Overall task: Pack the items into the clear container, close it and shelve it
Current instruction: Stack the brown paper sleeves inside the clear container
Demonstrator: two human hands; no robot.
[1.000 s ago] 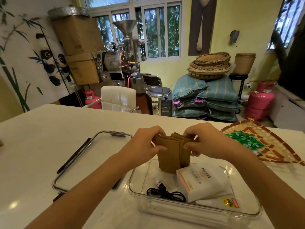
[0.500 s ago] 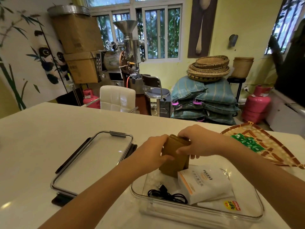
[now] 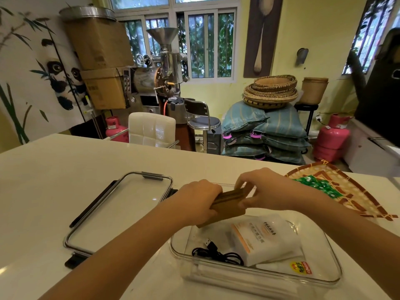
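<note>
Both your hands are on the brown packets (image 3: 229, 202), a small stack of flat kraft sleeves tilted over the far left corner of the container (image 3: 333, 263). Your left hand (image 3: 198, 199) grips the stack from the left side, fingers wrapped under and behind it. Your right hand (image 3: 263, 189) pinches the upper right end, thumb low on the near face, fingertips curled over the top edge. The stack's lower end dips past the container rim; you cannot tell whether it touches the floor of the container.

The container sits near you, right of centre on the white table (image 3: 54, 180), open on top. Inside, near left: a coiled black cable (image 3: 216, 253) with its plug end pointing far. Just right of it lies a white pouch (image 3: 265, 239) with orange print, resting partly on a flatter white pack with a yellow and red sticker (image 3: 300, 267) in the near right corner.

The lid (image 3: 118, 211) lies flat on the table to the left of the container, clear panel, dark clasps at its edges, its right clasp close to your left wrist.

Far right on the table: a woven tray (image 3: 355, 202) holding green sachets (image 3: 318, 186), just beyond your right forearm and apart from the container.
</note>
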